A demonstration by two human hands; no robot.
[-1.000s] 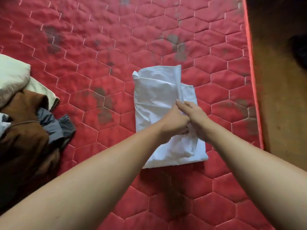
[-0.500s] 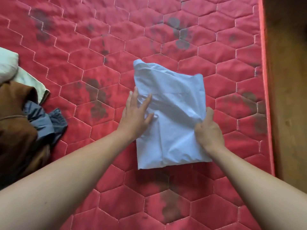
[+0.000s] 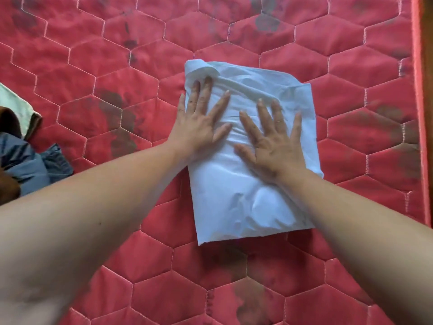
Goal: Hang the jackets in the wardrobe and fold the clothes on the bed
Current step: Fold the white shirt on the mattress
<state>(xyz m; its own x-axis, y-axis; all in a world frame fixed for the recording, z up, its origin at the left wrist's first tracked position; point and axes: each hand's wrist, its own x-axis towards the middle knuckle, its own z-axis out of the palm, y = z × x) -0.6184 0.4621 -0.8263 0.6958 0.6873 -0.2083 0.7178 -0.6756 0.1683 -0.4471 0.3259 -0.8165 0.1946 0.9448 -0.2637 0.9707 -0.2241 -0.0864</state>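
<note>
**Item:** white garment (image 3: 246, 195), folded to a rough rectangle, lying right of centre on the red quilted mattress (image 3: 117, 66), near its right edge.

**Left hand** (image 3: 199, 127): flat, fingers spread straight, pressing the fold's upper left part, gripping nothing.

**Right hand** (image 3: 274, 141): likewise flat and spread, pressing the middle just beside it.

**Also present:** blue-grey clothes (image 3: 23, 160), a brown piece (image 3: 7, 123) and a cream piece (image 3: 14, 102), heaped at the far left.

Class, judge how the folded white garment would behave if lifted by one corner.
Probably floppy: the white garment puckers under the left hand and right hand. Likely light; the cloth looks thin. Its folds would probably fall open: a far corner curls up.
</note>
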